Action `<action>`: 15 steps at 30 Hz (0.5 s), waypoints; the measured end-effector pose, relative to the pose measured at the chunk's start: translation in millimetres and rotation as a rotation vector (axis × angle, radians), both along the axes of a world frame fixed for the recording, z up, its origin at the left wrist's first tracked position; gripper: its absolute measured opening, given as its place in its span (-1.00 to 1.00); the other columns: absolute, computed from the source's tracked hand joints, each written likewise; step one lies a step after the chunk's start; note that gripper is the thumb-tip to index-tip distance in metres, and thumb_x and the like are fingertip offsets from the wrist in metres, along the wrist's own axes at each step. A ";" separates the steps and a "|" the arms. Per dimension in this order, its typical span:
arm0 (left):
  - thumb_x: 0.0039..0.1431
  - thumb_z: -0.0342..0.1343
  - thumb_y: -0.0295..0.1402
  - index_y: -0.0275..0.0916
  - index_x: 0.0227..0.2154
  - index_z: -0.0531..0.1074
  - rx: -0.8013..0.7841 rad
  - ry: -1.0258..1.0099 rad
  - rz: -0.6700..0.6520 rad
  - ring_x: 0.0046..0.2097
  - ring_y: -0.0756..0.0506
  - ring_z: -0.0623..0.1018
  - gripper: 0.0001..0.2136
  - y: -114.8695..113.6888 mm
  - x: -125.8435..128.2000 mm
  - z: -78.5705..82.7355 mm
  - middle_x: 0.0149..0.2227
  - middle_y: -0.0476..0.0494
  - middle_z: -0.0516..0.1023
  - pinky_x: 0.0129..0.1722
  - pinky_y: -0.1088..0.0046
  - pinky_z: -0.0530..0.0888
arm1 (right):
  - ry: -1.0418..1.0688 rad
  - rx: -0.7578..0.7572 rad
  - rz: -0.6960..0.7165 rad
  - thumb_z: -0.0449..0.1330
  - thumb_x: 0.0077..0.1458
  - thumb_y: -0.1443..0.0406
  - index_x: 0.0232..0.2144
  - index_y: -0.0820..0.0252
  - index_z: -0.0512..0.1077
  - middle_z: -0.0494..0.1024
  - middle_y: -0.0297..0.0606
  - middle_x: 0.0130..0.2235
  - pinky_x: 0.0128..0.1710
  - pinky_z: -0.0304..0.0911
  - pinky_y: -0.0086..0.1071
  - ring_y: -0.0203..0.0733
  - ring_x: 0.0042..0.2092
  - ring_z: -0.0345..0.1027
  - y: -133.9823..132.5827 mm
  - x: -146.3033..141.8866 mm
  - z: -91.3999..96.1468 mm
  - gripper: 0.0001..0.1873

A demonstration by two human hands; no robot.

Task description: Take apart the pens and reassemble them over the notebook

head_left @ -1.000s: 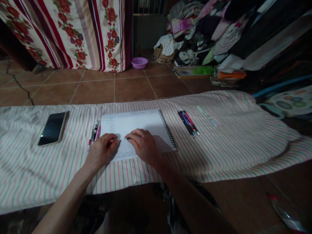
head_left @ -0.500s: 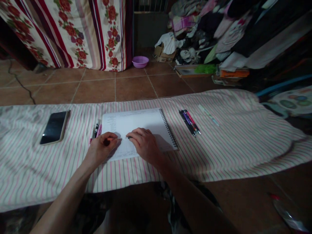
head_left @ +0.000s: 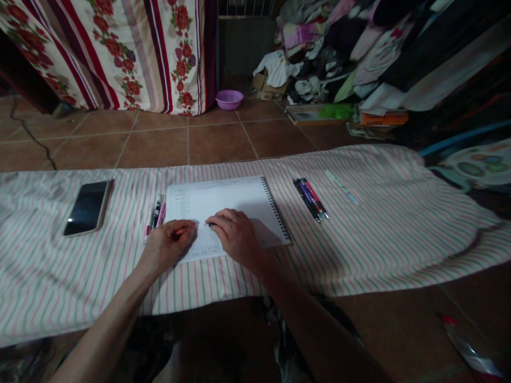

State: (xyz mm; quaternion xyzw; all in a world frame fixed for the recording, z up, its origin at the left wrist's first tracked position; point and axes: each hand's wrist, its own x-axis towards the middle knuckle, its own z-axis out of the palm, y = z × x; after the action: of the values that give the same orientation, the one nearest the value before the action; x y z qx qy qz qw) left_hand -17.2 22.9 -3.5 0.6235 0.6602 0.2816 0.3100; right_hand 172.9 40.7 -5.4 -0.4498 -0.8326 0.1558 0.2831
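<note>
A spiral-bound notebook (head_left: 239,194) lies open on the cloth, with faint writing along its left and lower edges. Over its lower left part, my left hand (head_left: 170,242) is closed in a pinch; what its fingertips hold is too small to make out. My right hand (head_left: 237,236) rests on the page just to the right, fingers curled on a small dark pen-like piece (head_left: 211,224) whose end pokes out toward the left hand. A narrow gap separates the two sets of fingertips. Several pens (head_left: 157,213) lie beside the notebook's left edge, near my left wrist.
A phone (head_left: 88,207) lies at the left on the striped cloth (head_left: 379,239). More pens (head_left: 310,199) and a pale patterned stick (head_left: 341,186) lie to the right. Beyond, on the tiled floor, are a purple basin (head_left: 229,99) and piled clothes (head_left: 303,37).
My left hand has shifted very slightly left and down, and the pale tip at its fingers shows less. My right hand stays almost where it was.
</note>
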 end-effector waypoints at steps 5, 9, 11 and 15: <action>0.01 0.08 -0.12 -0.19 -0.29 0.49 -0.003 0.096 -0.041 -0.28 -0.12 0.56 -0.71 -0.9 1.7 5.2 -0.32 -0.10 0.60 -0.31 0.44 0.45 | -0.003 0.001 -0.004 0.05 0.17 0.34 -0.21 0.13 0.44 0.48 -0.26 -0.24 -0.13 0.11 -0.33 -0.24 -0.17 0.30 0.3 0.4 0.2 -0.81; 0.07 0.02 -0.20 -0.19 -0.35 0.48 0.035 0.202 -0.113 -0.32 -0.10 0.54 -0.78 -2.2 4.1 11.3 -0.34 -0.09 0.58 -0.31 0.43 0.42 | -0.006 -0.004 -0.002 0.05 0.17 0.34 -0.21 0.13 0.44 0.48 -0.28 -0.24 -0.13 0.11 -0.33 -0.24 -0.16 0.30 0.5 0.7 0.2 -0.81; 0.08 0.00 -0.23 -0.19 -0.32 0.48 0.087 0.264 -0.145 -0.30 -0.11 0.53 -0.78 -3.0 4.9 12.5 -0.32 -0.12 0.58 -0.30 0.42 0.40 | -0.011 -0.005 -0.003 0.05 0.17 0.34 -0.21 0.12 0.44 0.48 -0.28 -0.24 -0.12 0.11 -0.33 -0.25 -0.16 0.30 0.4 0.4 0.1 -0.81; 0.11 -0.04 -0.25 -0.19 -0.23 0.47 0.155 0.354 -0.165 -0.26 -0.13 0.52 -0.74 -4.2 6.3 12.3 -0.26 -0.16 0.56 -0.27 0.41 0.39 | -0.014 -0.007 -0.003 0.06 0.16 0.34 -0.20 0.12 0.44 0.47 -0.28 -0.23 -0.12 0.11 -0.33 -0.25 -0.15 0.30 0.2 0.1 0.0 -0.81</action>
State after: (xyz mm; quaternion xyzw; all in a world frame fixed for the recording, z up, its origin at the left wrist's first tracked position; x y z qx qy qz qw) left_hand -10.9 18.7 8.8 0.7372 0.6274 0.1914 0.1623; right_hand 173.0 40.9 -5.4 -0.4531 -0.8333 0.1553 0.2760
